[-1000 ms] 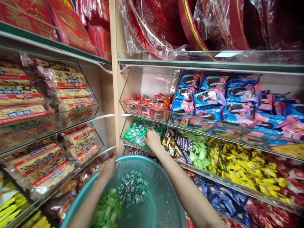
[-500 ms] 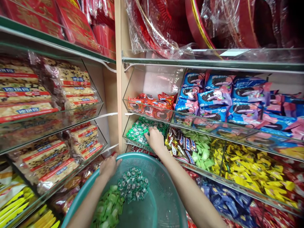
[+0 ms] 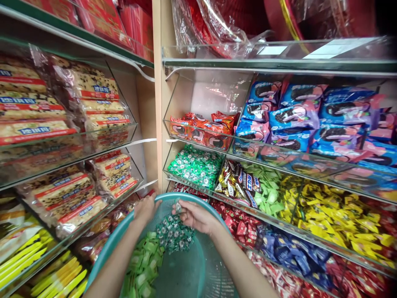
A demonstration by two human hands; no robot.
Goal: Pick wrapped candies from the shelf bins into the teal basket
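Observation:
My left hand [image 3: 145, 210] is closed over the far left rim of a teal plastic basket [image 3: 182, 275]. Over the basket, my right hand [image 3: 198, 217] pinches a small green-wrapped candy [image 3: 178, 206] at its fingertips. Beneath that hand is a pile of shiny green-wrapped candies [image 3: 175, 240], partly hidden by it. Light green packets [image 3: 143, 265] lie beside this pile, along the basket's left side. Just beyond the basket, a clear shelf bin holds more shiny green candies [image 3: 196, 169].
Right of that bin are chocolate bars [image 3: 245, 186], light green packets [image 3: 266, 190] and yellow candies [image 3: 341, 219]. Blue and pink cookie packs [image 3: 293, 116] fill the shelf above. Packaged pastries [image 3: 65, 190] line the left shelves. Clear shelf lips and a wooden post [image 3: 159, 103] border the basket.
My right hand has moved down and left from the green candy bin to over the basket, carrying a candy. My left hand stays on the rim. The view has shifted slightly.

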